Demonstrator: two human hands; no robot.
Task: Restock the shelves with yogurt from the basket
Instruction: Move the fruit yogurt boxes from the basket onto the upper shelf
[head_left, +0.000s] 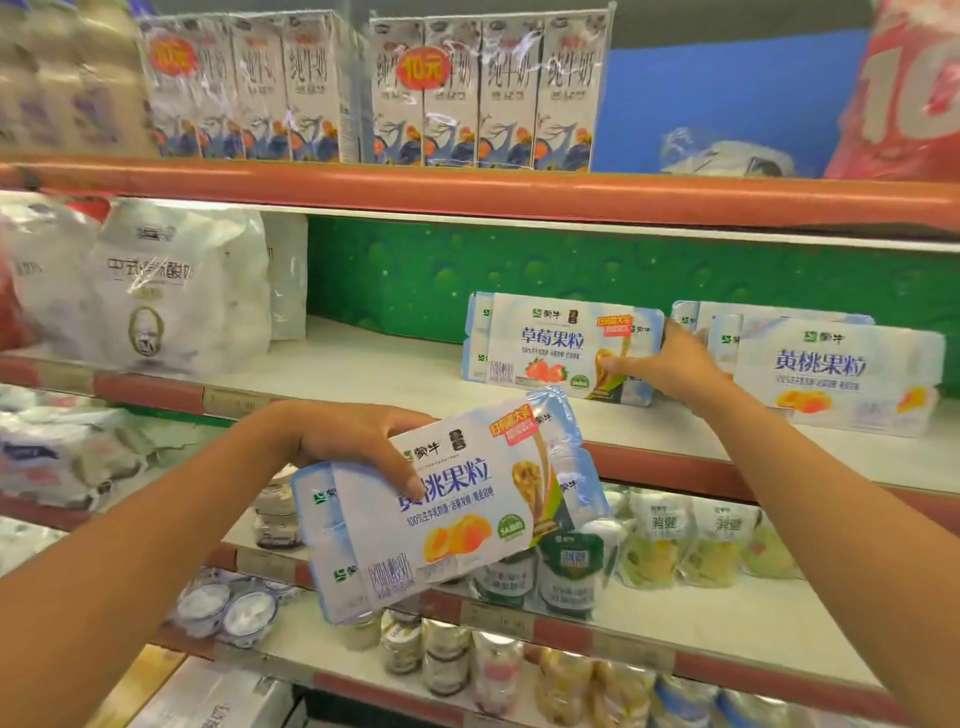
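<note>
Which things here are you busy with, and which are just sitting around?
Busy with:
- yellow peach yogurt multipack, in the left hand
- strawberry yogurt multipack, touched by the right hand
- white middle shelf

Just sitting:
- shrink-wrapped milk cartons
- green-lidded yogurt cups

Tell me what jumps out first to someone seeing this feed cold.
The yellow peach yogurt pack held up mid-frame in the left hand, off the shelf. Behind it, the right hand grips the strawberry yogurt pack on the middle shelf, against a green back panel.
</note>
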